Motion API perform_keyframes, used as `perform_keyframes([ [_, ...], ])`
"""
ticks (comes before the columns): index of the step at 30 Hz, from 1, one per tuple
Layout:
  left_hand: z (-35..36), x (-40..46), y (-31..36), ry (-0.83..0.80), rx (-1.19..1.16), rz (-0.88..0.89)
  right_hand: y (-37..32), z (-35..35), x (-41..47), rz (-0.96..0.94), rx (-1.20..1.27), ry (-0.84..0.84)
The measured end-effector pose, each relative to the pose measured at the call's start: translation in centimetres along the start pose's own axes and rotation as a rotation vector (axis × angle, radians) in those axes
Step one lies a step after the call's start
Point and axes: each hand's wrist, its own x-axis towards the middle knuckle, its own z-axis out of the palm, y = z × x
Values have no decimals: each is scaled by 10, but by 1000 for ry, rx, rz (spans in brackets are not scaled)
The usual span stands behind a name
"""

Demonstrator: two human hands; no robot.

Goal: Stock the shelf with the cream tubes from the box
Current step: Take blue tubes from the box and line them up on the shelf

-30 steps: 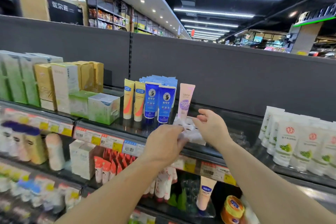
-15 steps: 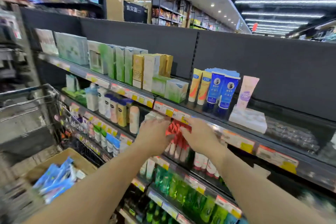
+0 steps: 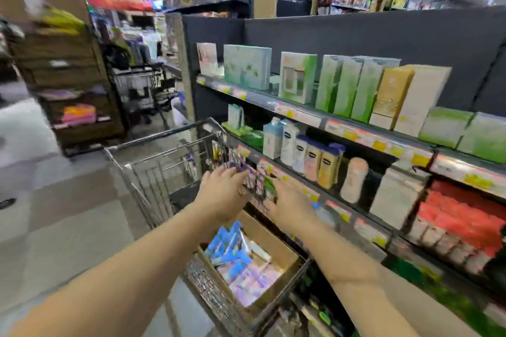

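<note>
A brown cardboard box (image 3: 276,247) sits in a shopping cart (image 3: 164,142) below my arms. Blue and pale pink cream tubes (image 3: 238,262) lie piled inside it. My left hand (image 3: 221,194) hovers above the box with fingers spread and nothing in it. Close beside it, my right hand (image 3: 290,205) also hangs empty, fingers loosely extended, in front of the shelf edge. The picture is blurred by motion.
A dark shelf unit (image 3: 342,128) runs along the right, with green and gold cartons on top, lotion bottles below and red packs lower right. Price tags line the shelf edges. A wooden display stand (image 3: 68,96) and another cart stand across the aisle.
My view has swung left and down from the top shelf to the cart. Both hands left the white tray on the shelf and dropped toward the box.
</note>
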Motion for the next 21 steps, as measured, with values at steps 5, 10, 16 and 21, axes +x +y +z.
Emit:
perform_keyframes([
  [5, 24, 27, -43, -57, -27, 5, -11, 36, 34, 84, 35, -35],
  [10, 63, 63, -56, -111, -76, 9, 9, 60, 70, 127, 17, -78],
  [16, 97, 102, -90, -172, -66, -10, 29, 80, 116, 195, 53, -149],
  [21, 138, 133, -106, -270, -58, 13, 59, 96, 129, 275, 82, -199],
])
